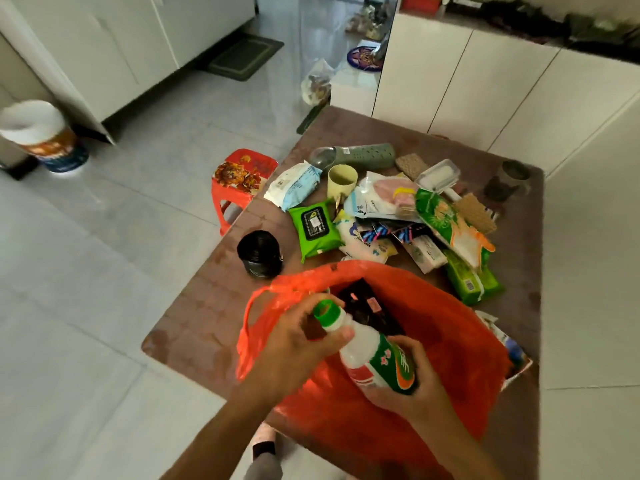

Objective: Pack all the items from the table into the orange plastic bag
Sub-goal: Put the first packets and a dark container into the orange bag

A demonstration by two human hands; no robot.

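Both hands hold one white plastic bottle with green cap and label (372, 355) over the open orange plastic bag (450, 341) at the table's near edge: left hand (304, 337) curled round its capped neck, right hand (412, 379) gripping its base.

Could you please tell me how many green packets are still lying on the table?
3: a wipes pack left of the pile, a long snack bag on its right, a packet nearest the orange bag. Others may be buried.

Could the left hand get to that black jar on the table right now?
Probably not at once: the left hand grips the bottle's green cap end. Once freed, the way looks open, since the black jar stands alone just beyond the bag's left handle.
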